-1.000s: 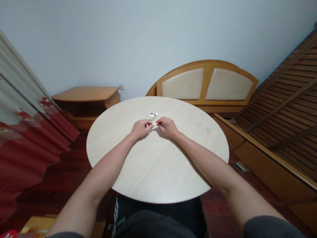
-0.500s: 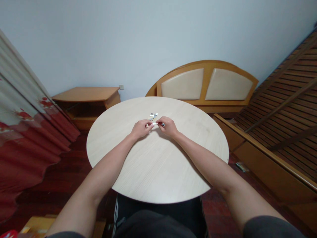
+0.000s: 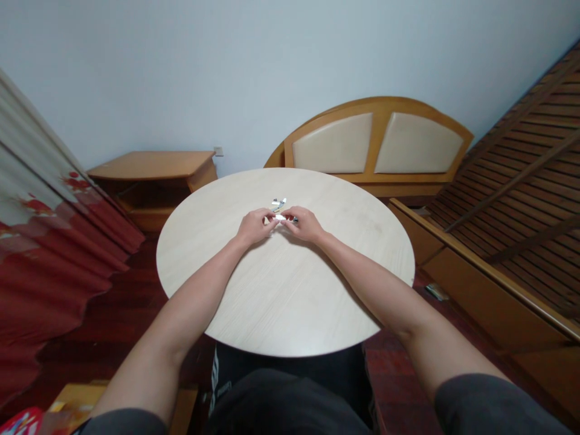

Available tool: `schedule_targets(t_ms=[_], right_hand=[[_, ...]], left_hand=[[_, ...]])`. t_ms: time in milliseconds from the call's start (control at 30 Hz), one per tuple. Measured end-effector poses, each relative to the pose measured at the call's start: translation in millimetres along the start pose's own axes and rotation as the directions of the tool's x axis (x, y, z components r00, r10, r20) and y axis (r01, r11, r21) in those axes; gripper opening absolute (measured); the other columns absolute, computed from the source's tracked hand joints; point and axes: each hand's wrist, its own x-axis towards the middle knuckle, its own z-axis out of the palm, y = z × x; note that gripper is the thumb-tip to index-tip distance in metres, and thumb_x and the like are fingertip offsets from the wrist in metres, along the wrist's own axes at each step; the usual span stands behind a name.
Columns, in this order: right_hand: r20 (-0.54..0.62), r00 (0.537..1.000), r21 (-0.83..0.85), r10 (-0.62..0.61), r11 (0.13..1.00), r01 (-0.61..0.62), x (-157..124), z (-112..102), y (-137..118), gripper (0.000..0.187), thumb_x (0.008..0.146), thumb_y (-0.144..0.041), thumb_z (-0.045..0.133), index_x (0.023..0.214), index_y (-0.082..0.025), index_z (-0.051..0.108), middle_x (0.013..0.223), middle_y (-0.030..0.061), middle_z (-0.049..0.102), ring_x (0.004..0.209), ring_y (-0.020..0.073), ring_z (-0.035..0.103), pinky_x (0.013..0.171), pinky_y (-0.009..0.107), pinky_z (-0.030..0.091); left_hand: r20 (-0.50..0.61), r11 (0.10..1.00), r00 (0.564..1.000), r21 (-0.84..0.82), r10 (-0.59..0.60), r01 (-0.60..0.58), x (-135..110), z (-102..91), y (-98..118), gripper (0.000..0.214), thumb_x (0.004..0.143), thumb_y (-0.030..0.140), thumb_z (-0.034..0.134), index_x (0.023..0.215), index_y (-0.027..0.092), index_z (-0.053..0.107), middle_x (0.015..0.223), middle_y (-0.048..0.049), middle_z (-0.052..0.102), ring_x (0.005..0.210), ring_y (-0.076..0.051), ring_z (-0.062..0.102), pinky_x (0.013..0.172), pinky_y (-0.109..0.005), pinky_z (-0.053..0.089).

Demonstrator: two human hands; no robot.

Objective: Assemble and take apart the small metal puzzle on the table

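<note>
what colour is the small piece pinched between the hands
The small piece is white, best in head view.

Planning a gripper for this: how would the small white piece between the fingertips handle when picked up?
Probably very light: fingertips of the left hand and right hand alone pinch the white piece. Likely easy to drop, being tiny against the table. It looks stiff, not floppy, though too small to be sure.

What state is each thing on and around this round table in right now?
left hand: pinched on the small white piece.
right hand: pinched on its other end.
small white piece: held between both hands.
loose pieces: lying on the table beyond the hands.
headboard: propped against the wall.
</note>
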Motion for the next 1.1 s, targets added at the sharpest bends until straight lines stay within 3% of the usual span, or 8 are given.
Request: schedule_targets(t_ms=[800,1000,1100], right_hand=[[0.064,0.996,-0.023,0.060,0.998,-0.058,1.9,-4.6,-1.3,0.024,0.096,-0.031,0.065,0.111,-0.020,0.080,0.102,0.0088,0.079,0.092,0.0250,0.065,0.088,0.037,0.047],[0.073,0.995,-0.035,0.065,0.997,-0.063,2.1,-4.4,-0.8,0.024,0.097,-0.029,0.064,0.112,-0.020,0.080,0.104,0.0091,0.079,0.094,0.0255,0.065,0.089,0.037,0.047],[0.084,0.995,-0.041,0.061,0.997,-0.058,2.4,-4.8,-1.6,0.024,0.098,-0.031,0.065,0.112,-0.020,0.080,0.103,0.0088,0.079,0.093,0.0249,0.065,0.089,0.037,0.046]], left_hand=[[0.006,1.000,1.000,0.016,0.009,-0.009,1.5,0.5,-0.8,0.020,0.094,0.031,0.069,0.103,0.016,0.080,0.096,-0.0082,0.078,0.081,-0.019,0.065,0.078,-0.032,0.049],[-0.006,0.999,0.999,-0.024,0.039,-0.039,1.0,-0.9,0.2,0.028,0.093,0.028,0.072,0.119,0.018,0.077,0.106,-0.0074,0.078,0.078,-0.017,0.062,0.080,-0.032,0.050],[0.010,0.998,0.998,-0.032,0.061,-0.060,0.5,-1.4,0.3,0.027,0.094,0.028,0.071,0.118,0.018,0.078,0.107,-0.0073,0.077,0.079,-0.017,0.062,0.081,-0.032,0.049]])
